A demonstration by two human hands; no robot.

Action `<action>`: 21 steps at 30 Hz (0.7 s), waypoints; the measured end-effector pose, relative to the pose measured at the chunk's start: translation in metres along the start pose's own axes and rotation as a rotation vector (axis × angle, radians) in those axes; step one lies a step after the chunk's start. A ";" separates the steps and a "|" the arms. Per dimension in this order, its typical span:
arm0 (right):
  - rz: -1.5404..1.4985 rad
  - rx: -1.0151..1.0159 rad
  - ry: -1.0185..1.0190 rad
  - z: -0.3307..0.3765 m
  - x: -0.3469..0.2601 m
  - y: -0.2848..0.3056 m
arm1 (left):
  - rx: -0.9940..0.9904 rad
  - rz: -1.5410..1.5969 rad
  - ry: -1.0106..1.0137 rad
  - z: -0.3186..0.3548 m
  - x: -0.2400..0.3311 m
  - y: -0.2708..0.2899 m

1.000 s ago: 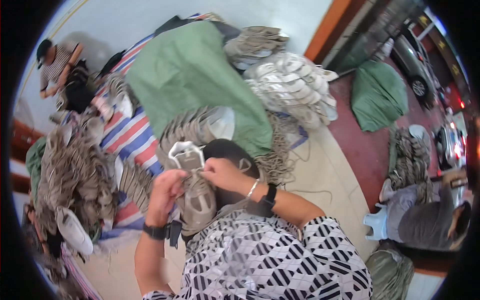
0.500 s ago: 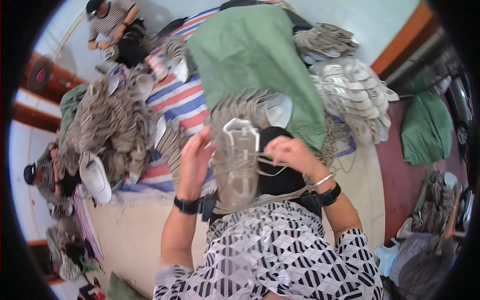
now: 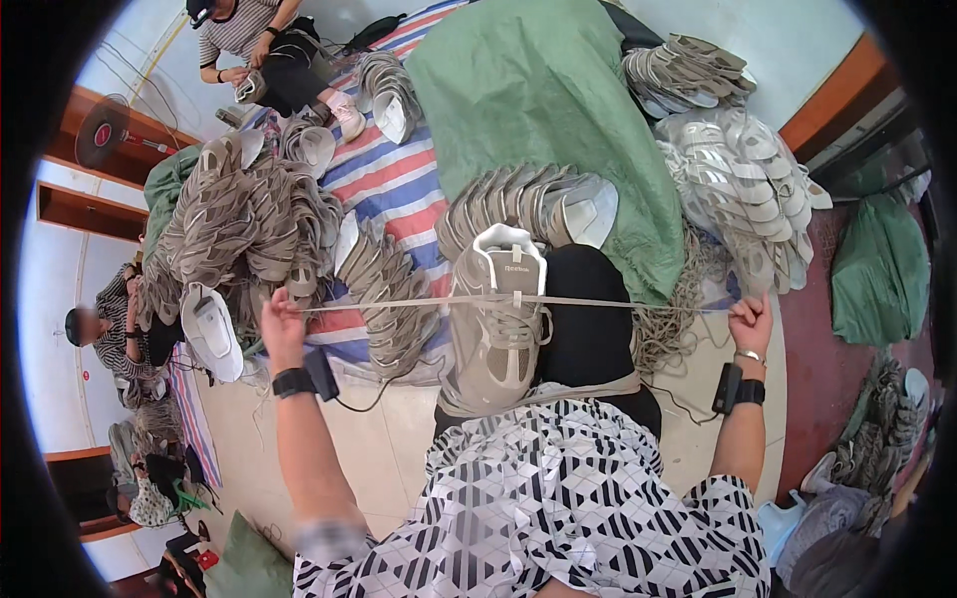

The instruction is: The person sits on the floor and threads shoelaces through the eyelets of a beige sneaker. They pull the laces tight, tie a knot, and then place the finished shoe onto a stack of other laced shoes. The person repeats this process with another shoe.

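A taupe shoe upper (image 3: 495, 344) with a white inner collar rests on my lap, its toe toward me. A beige shoelace (image 3: 399, 302) is pulled taut sideways across it and runs through a loop on the tongue. Out to the left, my left hand (image 3: 284, 319) pinches one end of the lace. Far to the right, my right hand (image 3: 750, 325) grips the other end. Below the tongue, the upper shows lacing across its front. A black-clad knee (image 3: 588, 309) stands beside the upper.
Stacked uppers (image 3: 528, 204) lie just beyond my lap, and more (image 3: 384, 294) to the left. A large heap (image 3: 244, 224) sits farther left. Loose laces (image 3: 666, 324) hang right of my knee. Behind are a green sheet (image 3: 538, 110) and wrapped pale uppers (image 3: 738, 189). A co-worker (image 3: 261, 60) sits far left.
My hands have moved widely apart from near the upper, drawing the lace from slack loops into a straight line. The view has shifted slightly.
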State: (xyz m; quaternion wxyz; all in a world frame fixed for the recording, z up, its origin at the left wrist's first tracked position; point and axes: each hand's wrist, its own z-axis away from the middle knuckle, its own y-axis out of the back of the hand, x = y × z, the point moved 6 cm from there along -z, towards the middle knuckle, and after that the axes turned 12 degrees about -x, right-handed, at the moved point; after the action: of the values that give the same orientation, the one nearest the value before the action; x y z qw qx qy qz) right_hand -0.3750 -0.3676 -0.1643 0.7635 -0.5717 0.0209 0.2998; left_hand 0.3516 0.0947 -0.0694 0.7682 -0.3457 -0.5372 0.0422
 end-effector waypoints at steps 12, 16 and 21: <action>1.492 -0.727 0.043 0.080 0.196 -0.212 | -1.306 -1.807 -0.553 0.212 -0.126 -0.349; 1.930 -1.141 0.408 0.106 0.247 -0.235 | -1.293 -1.813 -0.735 0.203 -0.127 -0.331; 1.712 -0.896 0.114 0.085 0.245 -0.218 | -0.915 -1.564 -0.686 0.172 -0.125 -0.319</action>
State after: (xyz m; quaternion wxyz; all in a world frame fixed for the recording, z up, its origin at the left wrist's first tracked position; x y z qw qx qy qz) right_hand -0.0955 -0.2227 -0.0390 -0.0046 -0.6145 0.3510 0.7065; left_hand 0.0542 -0.1176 0.0470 0.1720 -0.1251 -0.7749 -0.5953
